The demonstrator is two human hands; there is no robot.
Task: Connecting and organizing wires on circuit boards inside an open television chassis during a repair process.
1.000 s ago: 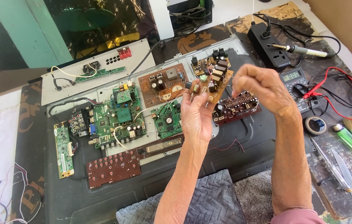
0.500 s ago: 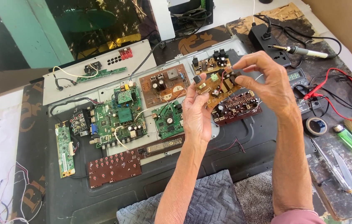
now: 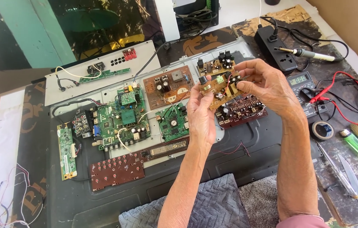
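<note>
Small tan circuit board (image 3: 222,88) with black capacitors held up above the black opened television back panel (image 3: 246,139). Left hand (image 3: 201,115) fingers closed along its left edge. Right hand (image 3: 267,84) pinches its right end, fingertips narrow, possibly gripping a red wire.

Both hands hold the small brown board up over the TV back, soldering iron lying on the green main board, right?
Not quite. In the head view the soldering iron lies on the table by the black power strip, not on the green main board. Both hands do hold the small brown board.

Multimeter (image 3: 302,86) right of boards, soldering iron (image 3: 312,54) behind.
</note>
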